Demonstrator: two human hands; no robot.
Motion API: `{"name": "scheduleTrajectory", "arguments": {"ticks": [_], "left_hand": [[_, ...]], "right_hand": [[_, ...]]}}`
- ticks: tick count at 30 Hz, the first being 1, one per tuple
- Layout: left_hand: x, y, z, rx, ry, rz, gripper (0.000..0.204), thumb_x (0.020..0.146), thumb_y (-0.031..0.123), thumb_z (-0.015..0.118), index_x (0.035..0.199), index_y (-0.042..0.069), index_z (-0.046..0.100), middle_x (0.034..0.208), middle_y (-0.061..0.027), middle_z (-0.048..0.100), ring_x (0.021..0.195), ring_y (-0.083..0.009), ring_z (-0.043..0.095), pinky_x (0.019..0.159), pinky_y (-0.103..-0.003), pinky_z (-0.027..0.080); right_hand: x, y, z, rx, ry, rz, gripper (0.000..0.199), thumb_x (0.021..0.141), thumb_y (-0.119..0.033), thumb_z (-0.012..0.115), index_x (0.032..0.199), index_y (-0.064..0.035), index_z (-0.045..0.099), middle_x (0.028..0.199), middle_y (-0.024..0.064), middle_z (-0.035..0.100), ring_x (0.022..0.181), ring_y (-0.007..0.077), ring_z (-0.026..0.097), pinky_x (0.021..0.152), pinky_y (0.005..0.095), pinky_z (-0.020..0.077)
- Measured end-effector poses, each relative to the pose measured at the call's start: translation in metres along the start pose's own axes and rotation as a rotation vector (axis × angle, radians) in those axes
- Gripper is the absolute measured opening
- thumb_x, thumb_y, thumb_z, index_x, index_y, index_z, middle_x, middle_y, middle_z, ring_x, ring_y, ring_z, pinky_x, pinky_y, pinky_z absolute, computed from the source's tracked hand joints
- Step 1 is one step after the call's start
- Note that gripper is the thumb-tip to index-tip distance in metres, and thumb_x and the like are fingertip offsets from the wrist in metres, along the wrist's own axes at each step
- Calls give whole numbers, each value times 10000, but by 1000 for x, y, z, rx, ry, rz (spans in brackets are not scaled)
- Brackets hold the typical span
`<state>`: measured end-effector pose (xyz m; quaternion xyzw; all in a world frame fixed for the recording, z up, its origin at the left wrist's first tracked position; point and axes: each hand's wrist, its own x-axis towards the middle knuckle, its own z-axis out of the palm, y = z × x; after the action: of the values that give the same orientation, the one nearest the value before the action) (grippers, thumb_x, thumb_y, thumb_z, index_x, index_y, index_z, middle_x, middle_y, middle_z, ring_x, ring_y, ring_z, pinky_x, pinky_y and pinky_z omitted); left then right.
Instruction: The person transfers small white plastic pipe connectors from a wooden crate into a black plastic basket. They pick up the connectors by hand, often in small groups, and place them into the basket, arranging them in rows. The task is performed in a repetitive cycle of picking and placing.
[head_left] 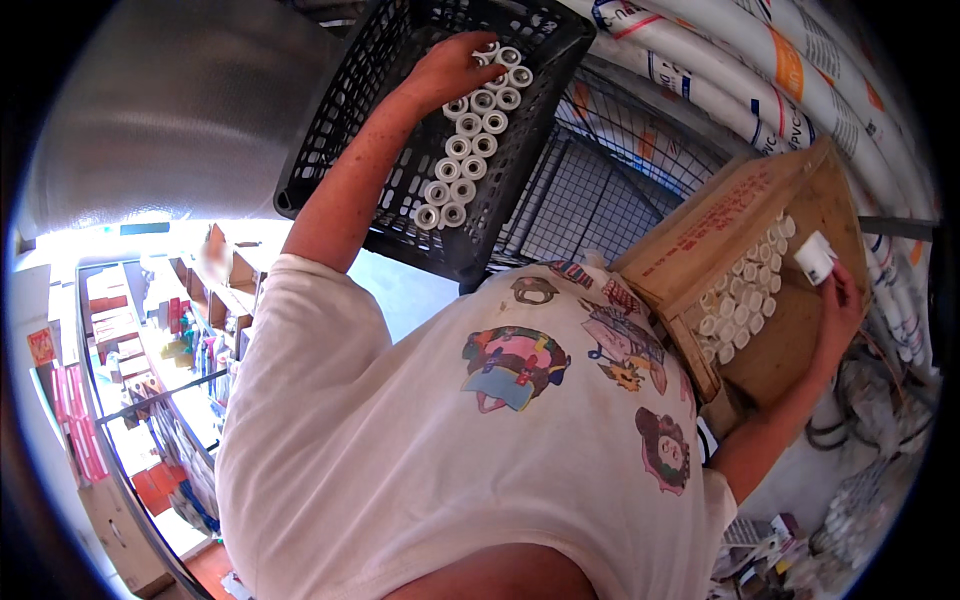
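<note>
My left hand [455, 72] reaches into a black plastic crate [345, 160]. Its thumb and fingers close around a white pipe fitting [487, 50] at the far end of a double row. The other white ring-ended fittings [470, 124] stand upright in that row, openings up. Off to the right, my right hand [843, 300] pinches another white plastic fitting [815, 258] over an open cardboard box [735, 215]. Several rows of white fittings [742, 300] line the box's near left side. The fingertips behind the held pieces are partly hidden.
A wire-mesh basket or cart [600, 190] sits between crate and box. Long wrapped white pipes [700, 75] run along the upper right. Shelves of goods [150, 350] stand at left. Clear plastic bags [870, 500] lie at lower right.
</note>
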<state>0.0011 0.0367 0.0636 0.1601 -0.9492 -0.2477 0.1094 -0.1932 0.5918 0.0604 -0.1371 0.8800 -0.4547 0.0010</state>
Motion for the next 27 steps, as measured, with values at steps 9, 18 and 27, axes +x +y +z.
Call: {"name": "scheduleTrajectory", "arguments": {"ticks": [9, 18, 27], "left_hand": [[-2, 50, -1, -372, -114, 253, 434, 779, 168, 667, 1177, 61, 533, 1041, -85, 607, 858, -149, 606, 740, -292, 501], [-28, 137, -12, -513, -293, 378, 541, 761, 106, 675, 1261, 122, 467, 1113, -64, 575, 929, -143, 568, 820, -295, 472], [-42, 200, 28, -661, -344, 525, 555, 729, 110, 700, 1228, 47, 465, 1092, -98, 567, 899, -155, 577, 780, -299, 483]], "right_hand": [[-13, -71, 12, 347, 38, -160, 237, 847, -31, 556, 1080, 1, 584, 1052, 59, 593, 957, 127, 551, 841, 256, 435], [-41, -107, 99, 1204, -356, 109, 381, 799, -108, 621, 1152, -9, 518, 1074, 90, 597, 938, 202, 598, 760, 318, 521], [-50, -114, 115, 1232, -484, 188, 359, 803, -108, 613, 1134, -4, 521, 1072, 103, 597, 903, 196, 613, 723, 334, 542]]}}
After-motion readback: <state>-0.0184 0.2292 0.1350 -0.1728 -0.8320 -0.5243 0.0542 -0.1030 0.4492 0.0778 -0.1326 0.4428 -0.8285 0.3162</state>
